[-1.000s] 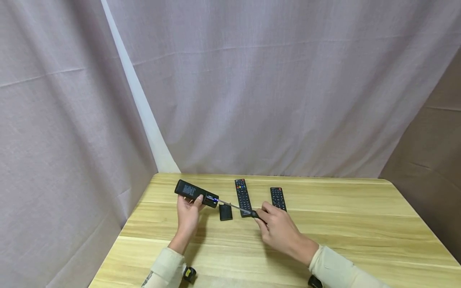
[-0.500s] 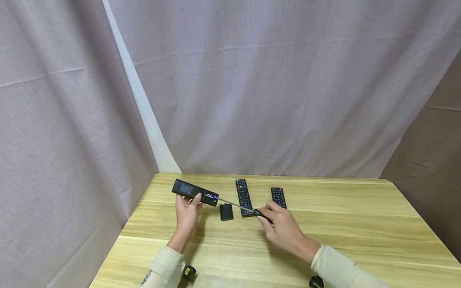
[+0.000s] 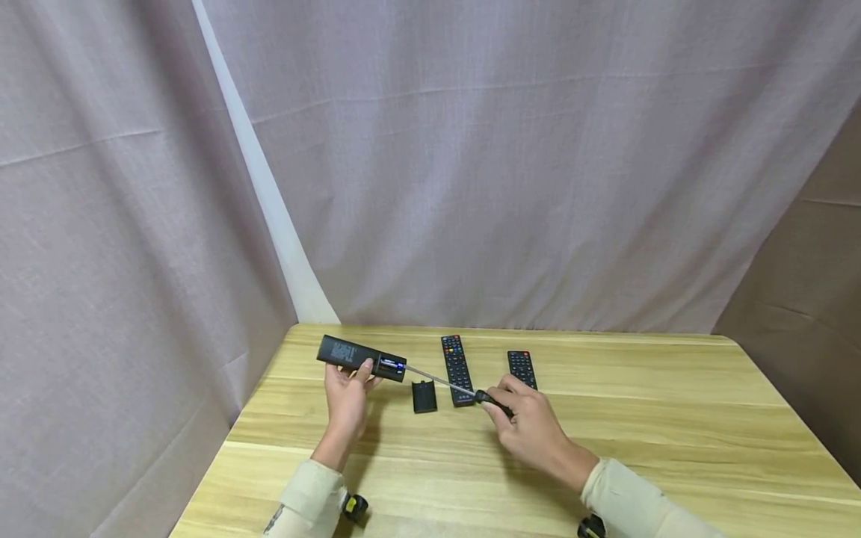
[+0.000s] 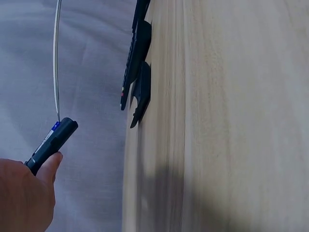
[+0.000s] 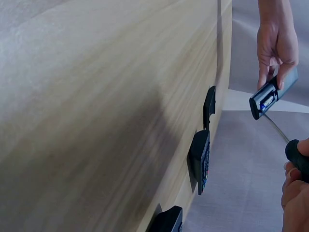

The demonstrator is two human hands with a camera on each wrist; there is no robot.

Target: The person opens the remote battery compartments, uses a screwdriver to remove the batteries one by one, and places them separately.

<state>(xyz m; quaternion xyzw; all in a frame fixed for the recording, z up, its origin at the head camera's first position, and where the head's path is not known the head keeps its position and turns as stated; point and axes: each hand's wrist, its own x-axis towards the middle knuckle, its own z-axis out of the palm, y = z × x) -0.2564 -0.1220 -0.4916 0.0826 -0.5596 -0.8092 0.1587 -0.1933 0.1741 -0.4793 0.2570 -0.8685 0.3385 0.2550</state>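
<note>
My left hand grips a black remote control above the table, its back and open battery compartment facing up. A battery with a blue end sits in that compartment. With my right hand I hold a screwdriver by its black handle. Its long metal shaft reaches left, the tip right at the blue end of the battery. In the left wrist view the shaft meets the end of the remote from above. Below the remote, the black battery cover lies on the table.
Two more remotes lie buttons up on the wooden table: a longer remote behind the screwdriver shaft and a shorter remote partly behind my right hand. Grey-mauve curtains hang behind the table and at both sides.
The remote in my left hand has shifted slightly left and levelled a little. My right hand has moved slightly right, and the screwdriver tip stays at the battery end.
</note>
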